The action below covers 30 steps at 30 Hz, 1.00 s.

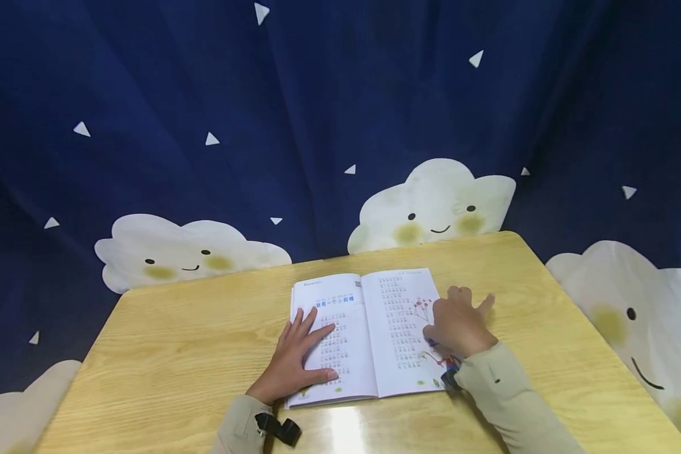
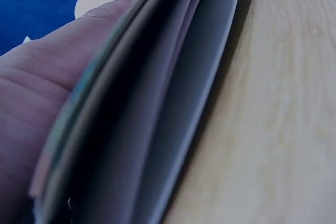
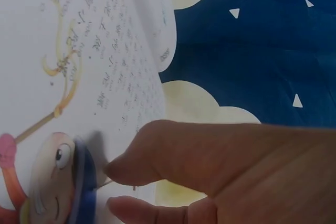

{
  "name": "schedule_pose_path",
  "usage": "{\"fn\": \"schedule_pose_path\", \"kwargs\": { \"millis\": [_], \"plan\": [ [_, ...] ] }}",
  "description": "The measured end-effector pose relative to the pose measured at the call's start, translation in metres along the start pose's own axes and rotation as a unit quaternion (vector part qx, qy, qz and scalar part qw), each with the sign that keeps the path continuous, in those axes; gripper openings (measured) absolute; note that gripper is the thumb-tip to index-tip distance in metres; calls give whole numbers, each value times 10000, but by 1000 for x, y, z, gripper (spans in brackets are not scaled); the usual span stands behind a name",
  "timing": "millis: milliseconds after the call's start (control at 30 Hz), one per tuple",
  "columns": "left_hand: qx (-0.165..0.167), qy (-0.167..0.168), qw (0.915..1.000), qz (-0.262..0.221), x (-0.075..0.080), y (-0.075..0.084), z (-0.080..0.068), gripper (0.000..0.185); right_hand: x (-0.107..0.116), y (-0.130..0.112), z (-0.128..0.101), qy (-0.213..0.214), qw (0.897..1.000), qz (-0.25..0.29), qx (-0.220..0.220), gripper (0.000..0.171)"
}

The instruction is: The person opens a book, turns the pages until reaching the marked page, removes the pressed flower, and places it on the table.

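An open book (image 1: 366,359) with printed text lies on the wooden table. Spread over its left page, my left hand (image 1: 292,362) rests with fingers and thumb extended. The left wrist view shows part of that hand (image 2: 47,77) against the book's edge, with page layers (image 2: 173,98) slightly parted. My right hand (image 1: 459,321) is at the outer edge of the right page, fingers partly bent. In the right wrist view its thumb and a fingertip stand apart over the page near a drawn cartoon figure (image 3: 52,177); no paper shows between them.
Wooden table surface (image 1: 176,353) extends on both sides of the book. Behind it hangs a dark blue curtain (image 1: 318,126) with white triangles and smiling clouds (image 1: 437,202). Black straps (image 1: 278,429) circle both wrists.
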<state>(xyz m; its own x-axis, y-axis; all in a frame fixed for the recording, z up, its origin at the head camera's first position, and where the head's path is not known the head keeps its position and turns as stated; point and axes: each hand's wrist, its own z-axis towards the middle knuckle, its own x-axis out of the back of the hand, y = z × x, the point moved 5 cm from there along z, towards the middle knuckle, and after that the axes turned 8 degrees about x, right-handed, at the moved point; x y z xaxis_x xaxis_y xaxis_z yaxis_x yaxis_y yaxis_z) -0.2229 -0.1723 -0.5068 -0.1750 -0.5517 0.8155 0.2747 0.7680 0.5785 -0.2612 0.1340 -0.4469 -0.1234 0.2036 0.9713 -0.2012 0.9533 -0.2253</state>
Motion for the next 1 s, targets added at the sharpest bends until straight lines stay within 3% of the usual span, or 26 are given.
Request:
{"fn": "schedule_pose_path", "kwargs": {
  "millis": [200,467,1000],
  "plan": [
    [8,-39,10000,-32,-4,2,-3,81,-9,1,-3,-128,9997,-175,-70,25],
    [-81,117,9997,-179,1,4,-2,73,-8,-2,3,56,9997,-252,46,20],
    [-119,153,9996,-222,2,5,0,68,0,5,7,15,10000,-38,-12,22]
  ]
}}
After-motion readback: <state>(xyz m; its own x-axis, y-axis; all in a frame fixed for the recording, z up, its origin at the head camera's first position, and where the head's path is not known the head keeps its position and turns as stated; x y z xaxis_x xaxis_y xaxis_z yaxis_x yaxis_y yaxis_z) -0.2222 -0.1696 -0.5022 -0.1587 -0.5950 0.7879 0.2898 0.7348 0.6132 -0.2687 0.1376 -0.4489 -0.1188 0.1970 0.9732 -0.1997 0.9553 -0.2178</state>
